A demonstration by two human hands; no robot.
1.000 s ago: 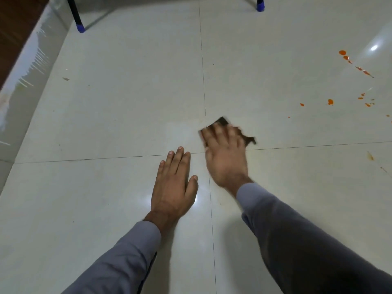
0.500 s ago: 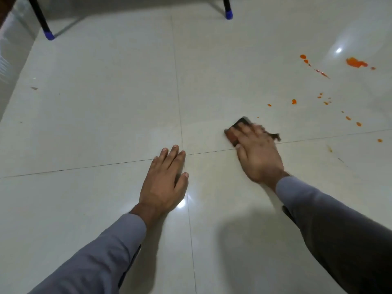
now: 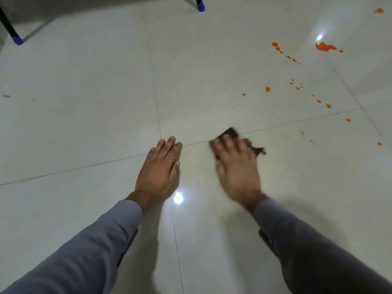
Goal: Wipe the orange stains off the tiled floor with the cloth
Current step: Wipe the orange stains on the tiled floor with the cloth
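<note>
Both hands are down on the glossy pale tiled floor (image 3: 84,85). My left hand (image 3: 158,172), near the centre of the frame, lies flat and fully open with fingers together, palm on the tile across a grout line, and it has nothing in it. My right hand (image 3: 238,166), just right of centre, is blurred; its fingers are spread and press down on the dark brown crumpled cloth (image 3: 230,132), pinning it to the floor rather than closing round it. One corner of the cloth pokes out above the fingertips, and a ragged edge sticks out to the right of the hand. It sits right on the grout line that runs across the middle of the frame. Both arms come in from the bottom edge in grey long sleeves (image 3: 95,251).

Orange stains (image 3: 267,89) are scattered over the upper right of the frame, well apart from the cloth: a dotted trail (image 3: 285,54) of drops, a larger orange blotch (image 3: 324,47) near a bright light reflection, a few small drops further down towards the right edge, and one faint smear in the far upper right corner. None of them touches the cloth.

At the top edge I see two black furniture legs with blue caps, one in the upper left (image 3: 16,39) and one at top centre (image 3: 200,6). I see no container anywhere in this view.
</note>
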